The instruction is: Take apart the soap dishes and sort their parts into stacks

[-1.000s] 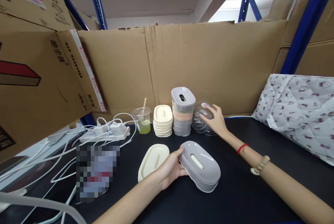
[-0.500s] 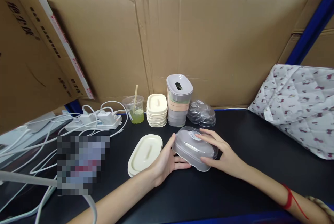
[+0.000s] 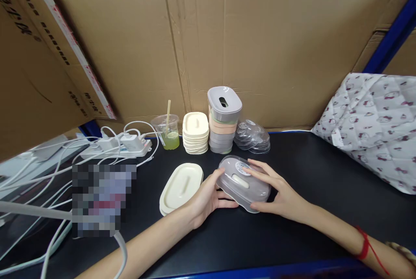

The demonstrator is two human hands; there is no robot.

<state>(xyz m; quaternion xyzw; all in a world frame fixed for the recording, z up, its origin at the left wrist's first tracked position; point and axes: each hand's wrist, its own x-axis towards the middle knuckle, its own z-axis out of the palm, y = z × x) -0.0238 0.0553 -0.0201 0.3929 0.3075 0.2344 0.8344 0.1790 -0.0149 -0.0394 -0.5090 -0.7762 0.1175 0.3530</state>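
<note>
A grey oval soap box [image 3: 229, 181] with a clear domed cover is between my hands, low over the black table. The cover bears a round printed sticker [image 3: 242, 168], and a pale elongated slot shows below it. My left hand [image 3: 209, 199] grips the left end, thumb on the upper rim and fingers reaching underneath. From the right, my right hand [image 3: 276, 186] spans the cover, fingertips near the sticker and thumb on the front edge. Left of the box lie cream oval trays [image 3: 182, 186], stacked, each with a raised bar; my left wrist is beside them.
Behind stand a stack of cream trays [image 3: 195, 134], a tall stack of grey, peach and green pieces [image 3: 222, 127] and several clear covers [image 3: 251, 137]. A cup of green drink [image 3: 170, 140], power strip [image 3: 136, 147] and white cables are left. A quilted patterned cloth [image 3: 373, 127] lies right; cardboard [image 3: 276, 45] walls the back.
The camera view has shifted slightly. The soap box has tilted a little in my hands, so its slot shows more plainly. Both hands keep their hold.
</note>
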